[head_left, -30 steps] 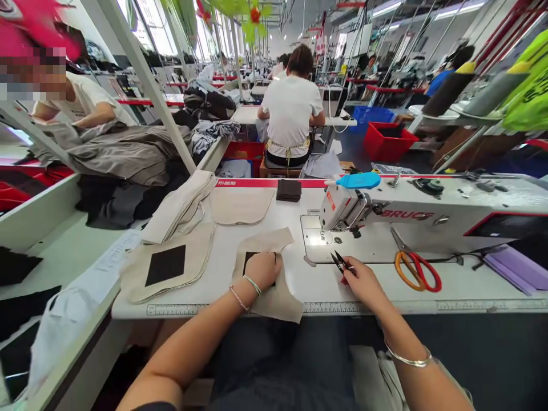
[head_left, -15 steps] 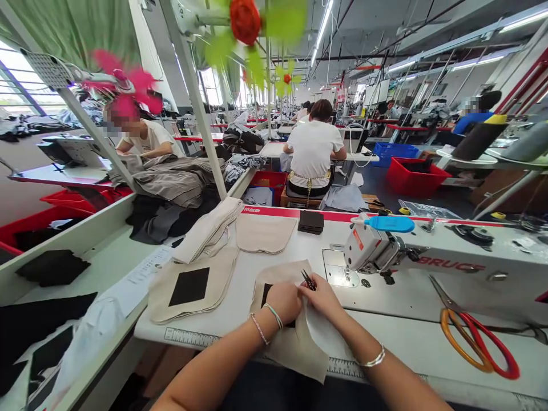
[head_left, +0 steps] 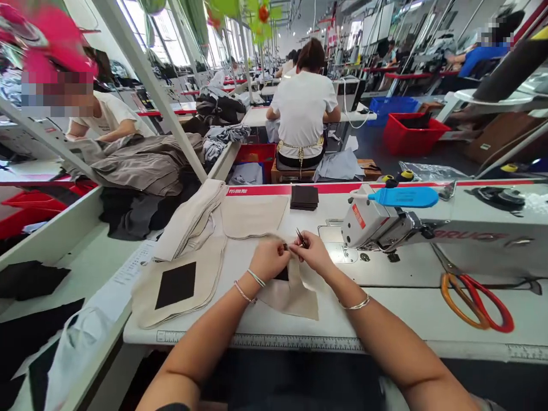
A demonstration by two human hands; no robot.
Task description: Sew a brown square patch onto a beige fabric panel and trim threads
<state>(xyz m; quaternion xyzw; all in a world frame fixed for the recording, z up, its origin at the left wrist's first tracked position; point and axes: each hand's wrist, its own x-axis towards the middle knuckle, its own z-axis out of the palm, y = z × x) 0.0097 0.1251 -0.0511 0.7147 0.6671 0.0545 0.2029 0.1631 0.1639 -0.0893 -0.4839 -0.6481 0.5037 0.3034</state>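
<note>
Two hands [head_left: 269, 260] — beige fabric [head_left: 302, 302] beneath, black patch [head_left: 282, 274] part-hidden

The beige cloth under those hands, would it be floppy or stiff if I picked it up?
The beige cloth would probably flop, since it bends and creases near the right hand. It's likely light, as its edge looks thin.

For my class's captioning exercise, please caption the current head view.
Left hand on beige, black-patched fabric, right hand holding small, dark pointed snips, beside a white sewing machine.
</note>
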